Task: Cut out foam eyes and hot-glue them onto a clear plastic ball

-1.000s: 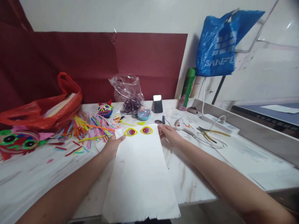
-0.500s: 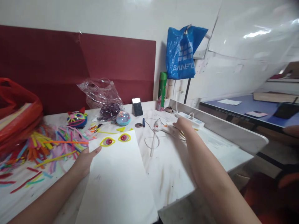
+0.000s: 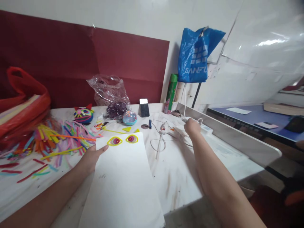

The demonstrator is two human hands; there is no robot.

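Head view: left hand (image 3: 91, 157) clamps the white paper (image 3: 123, 186), right hand (image 3: 192, 127) is out to the paper's right, can't tell its grip

At right of centre, the right grip (image 3: 192, 127) hides whatever lies under its fingers. The left grip (image 3: 91, 156), left of centre, has its fingers mostly concealed beneath the white sheet (image 3: 123, 190), which the bottom edge crops. The sheet's small scribble (image 3: 102, 176) is illegible. The left edge cuts the red bag (image 3: 28, 106); a dark red shape (image 3: 264, 202), lower right, is too blurred to identify.
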